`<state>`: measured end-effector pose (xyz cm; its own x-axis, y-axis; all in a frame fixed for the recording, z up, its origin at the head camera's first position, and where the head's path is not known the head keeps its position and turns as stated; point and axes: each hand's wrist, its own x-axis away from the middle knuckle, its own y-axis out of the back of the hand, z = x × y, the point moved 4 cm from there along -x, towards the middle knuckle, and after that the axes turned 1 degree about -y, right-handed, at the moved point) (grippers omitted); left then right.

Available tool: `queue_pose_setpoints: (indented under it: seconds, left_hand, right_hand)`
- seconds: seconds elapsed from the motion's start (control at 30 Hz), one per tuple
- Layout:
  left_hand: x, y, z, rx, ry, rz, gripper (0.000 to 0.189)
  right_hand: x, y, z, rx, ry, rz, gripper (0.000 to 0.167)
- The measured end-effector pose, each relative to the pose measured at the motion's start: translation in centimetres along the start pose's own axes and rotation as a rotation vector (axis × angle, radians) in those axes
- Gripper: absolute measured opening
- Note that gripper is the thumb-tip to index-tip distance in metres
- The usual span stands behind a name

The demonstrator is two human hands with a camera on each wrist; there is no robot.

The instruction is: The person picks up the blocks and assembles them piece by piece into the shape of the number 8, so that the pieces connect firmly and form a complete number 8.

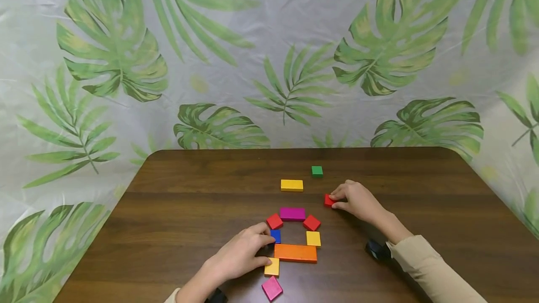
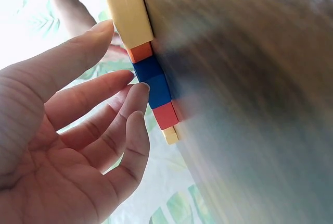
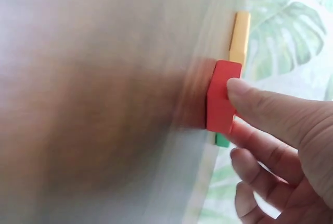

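My right hand (image 1: 360, 201) pinches a small red block (image 1: 327, 201) between thumb and fingers, right of the group of blocks. In the right wrist view the thumb lies on one face of this red block (image 3: 221, 96). My left hand (image 1: 237, 254) rests at the left side of the group. Its thumb tip touches a yellow block (image 1: 272, 271), and its fingertips are at a blue block (image 1: 276, 236), partly covering it. In the left wrist view the fingers are loosely bent beside the blue block (image 2: 156, 84). A long orange block (image 1: 295, 254) lies between them, to the right.
A purple block (image 1: 292, 214) lies between two tilted red blocks (image 1: 274, 221). Another yellow block (image 1: 313, 238) touches the orange one's right end. Nearest is a pink block (image 1: 272, 288). Farther back lie a yellow bar (image 1: 292, 185) and a green block (image 1: 317, 171) on the wooden table (image 1: 189, 200).
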<state>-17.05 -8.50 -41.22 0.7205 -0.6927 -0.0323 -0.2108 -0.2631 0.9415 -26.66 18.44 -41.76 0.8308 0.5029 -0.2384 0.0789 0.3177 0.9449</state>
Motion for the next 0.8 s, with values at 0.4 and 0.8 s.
queue_pose_setpoints:
  seconds: [0.4,0.8]
  left_hand:
    - [-0.1,0.1,0.1,0.018,0.008,0.01,0.037]
    - [-0.1,0.1,0.0,0.008,0.006,0.007,0.037]
  right_hand:
    - [4.8,1.4,1.7,0.054,-0.027,0.039,0.021]
    - [8.3,1.7,4.9,-0.088,0.182,-0.004,0.022]
